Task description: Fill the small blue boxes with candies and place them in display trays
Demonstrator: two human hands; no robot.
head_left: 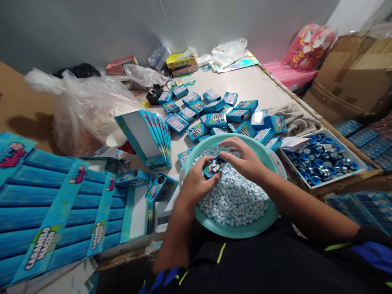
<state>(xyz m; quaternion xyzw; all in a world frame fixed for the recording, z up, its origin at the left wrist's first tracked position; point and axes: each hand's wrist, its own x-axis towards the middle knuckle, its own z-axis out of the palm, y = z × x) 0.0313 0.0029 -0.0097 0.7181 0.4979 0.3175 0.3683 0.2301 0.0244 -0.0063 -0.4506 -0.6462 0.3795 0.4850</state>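
My left hand point(200, 183) is wrapped round a small blue box point(211, 168), whose open side faces up and shows pale candies inside. Touching the upper right edge of that box are the fingers of my right hand point(243, 159); they are bent, and whether they pinch a candy is too small to tell. Both hands are above a turquoise basin point(240, 232) full of pale blue and white candies point(235, 200). Many small blue boxes point(216, 120) lie in a loose pile behind the basin.
Large blue cartons point(27, 204) fill the left. Folded blue cardboard point(137, 139) stands beside a paper cup point(118, 141) and a plastic bag point(88, 110). At right, a white tray point(339, 181) holds blue caps point(321, 157), near a grey cloth point(297, 118) and a cardboard box point(352, 77).
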